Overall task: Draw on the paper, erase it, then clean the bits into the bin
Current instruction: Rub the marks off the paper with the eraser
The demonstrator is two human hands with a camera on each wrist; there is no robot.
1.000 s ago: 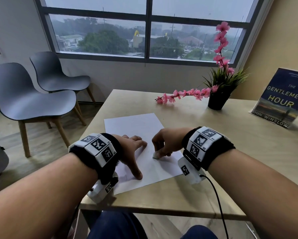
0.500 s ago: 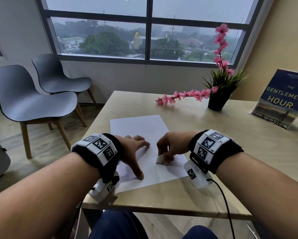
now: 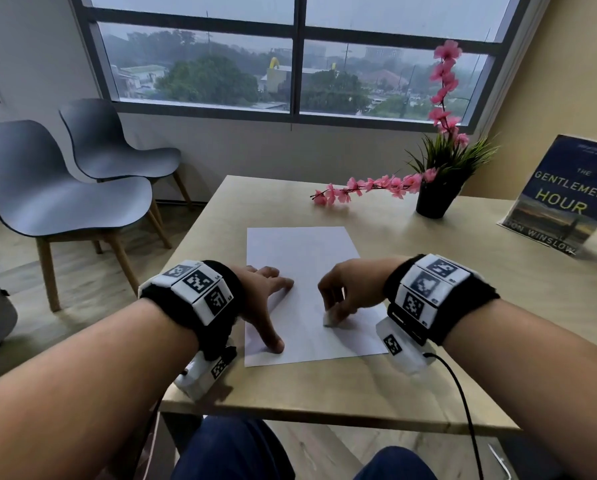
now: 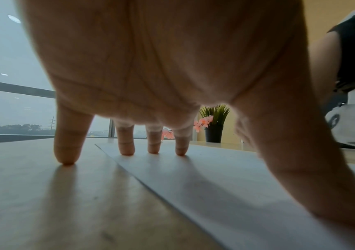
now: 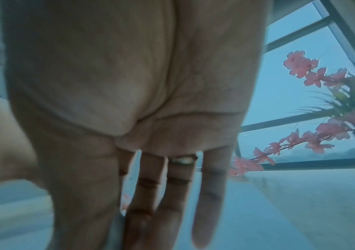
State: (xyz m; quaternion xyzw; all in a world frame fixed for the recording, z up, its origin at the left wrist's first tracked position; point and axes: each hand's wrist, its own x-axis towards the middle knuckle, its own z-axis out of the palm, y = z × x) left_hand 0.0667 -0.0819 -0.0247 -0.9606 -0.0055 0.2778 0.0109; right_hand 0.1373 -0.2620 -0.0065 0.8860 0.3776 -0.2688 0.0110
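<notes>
Far to the left of the left hand (image 3: pixel 264 299), beyond the bench edge, two dark grey moulded chairs (image 3: pixel 65 199) on slanted wooden legs are seen on a wood-grain floor. The left hand is spread flat-fingered: in the left wrist view the little finger is planted on the bare bench (image 4: pixel 32 194), while three fingertips (image 4: pixel 127 148) and the thumb are pressed on the paper (image 3: pixel 300 258). The bench is a pale, smooth wooden top with a faint grain. The paper, a thin white rectangular sheet, is laid flat between and under both hands, its far half extending ahead of them; any marks on it are too faint to make out.

The right hand (image 3: pixel 349 292), just right of the left, is curled downward, and a small white blocky eraser (image 3: pixel 331 318) is pinched at its fingertips and held against the paper. The eraser is hidden in the blurred right wrist view, where a ring (image 5: pixel 182 159) is shown on one finger. Black bands carrying white square-patterned tags are worn on both wrists, and a thin black cable (image 3: pixel 463 403) is trailed from the right one.

Ahead and to the right of the right hand, a matte black pot (image 3: pixel 435 200) of spiky green grass and pink blossom stems is stood well apart from the paper. Farther right, a glossy blue book (image 3: pixel 567 195) is propped up.
</notes>
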